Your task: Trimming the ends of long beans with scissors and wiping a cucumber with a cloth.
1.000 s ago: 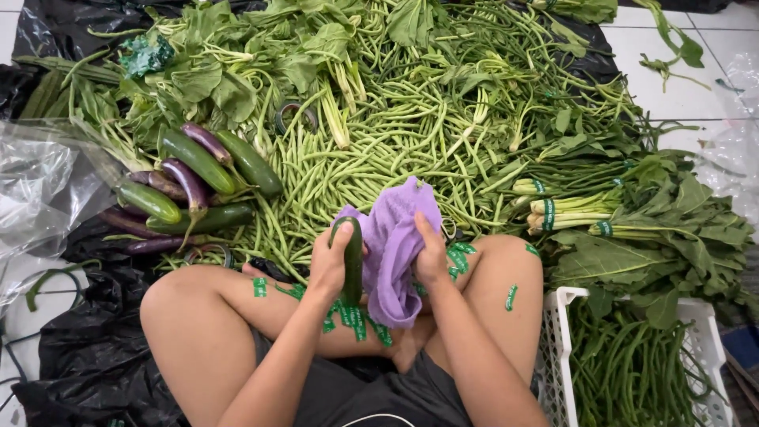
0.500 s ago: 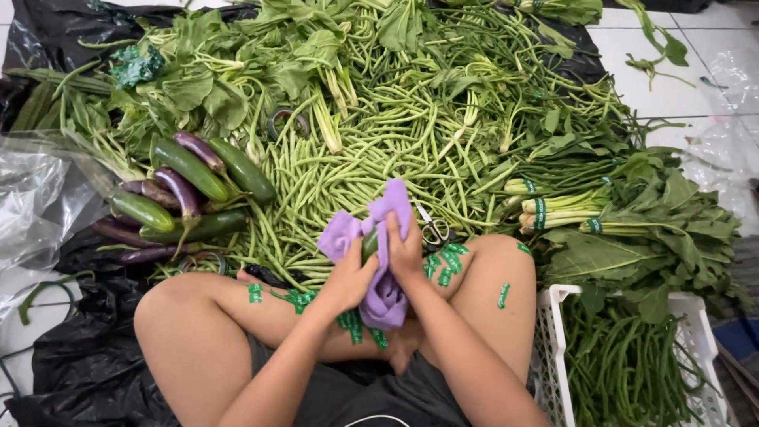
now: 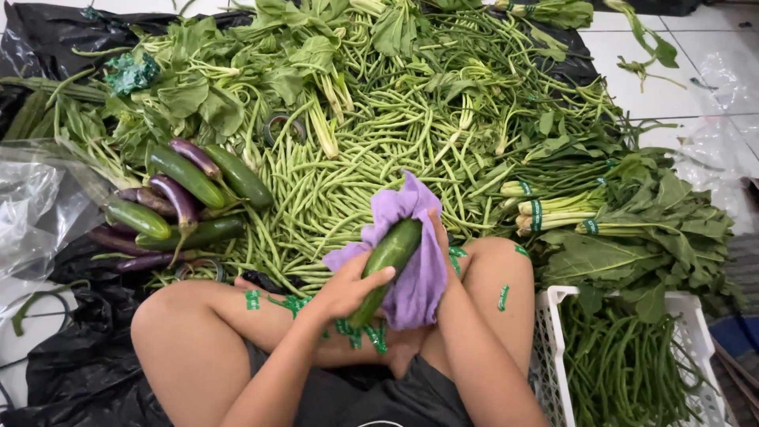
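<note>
Left hand: the left hand (image 3: 345,289) is closed around the lower half of a long dark green cucumber (image 3: 389,261), thumb laid across the top of it, fingers curled under.
Right hand: the right hand (image 3: 433,237) is mostly hidden behind a soft lilac cloth (image 3: 417,277); only its fingertips show at the cloth's upper edge, pressing the cloth against the cucumber's right side. How tightly it is closed cannot be told.
Cucumber: tilted, upper end pointing up and right, lower end down toward the lap; it lies between both hands, above the person's crossed bare legs (image 3: 198,332).
Cloth: wraps behind and to the right of the cucumber, one corner sticking up above it, another flap hanging left behind the left hand.
Ahead of the hands: a broad heap of thin green long beans (image 3: 371,150) spread on black plastic sheeting (image 3: 47,372) on the floor, just beyond the knees.
Left of the hands: a small pile of dark green cucumbers and slim purple eggplants (image 3: 178,202), well apart from the held one.
Right of the hands: bundles of leafy greens tied with green bands (image 3: 553,209), and nearer, a white plastic crate (image 3: 553,348) filled with more long beans, touching the right leg.
On the legs: scraps of green tape (image 3: 360,332) stuck on the thighs and knee.
Far left: crumpled clear plastic bag (image 3: 32,205).
In the way: nothing lies between the hands and the cucumber but the cloth.
</note>
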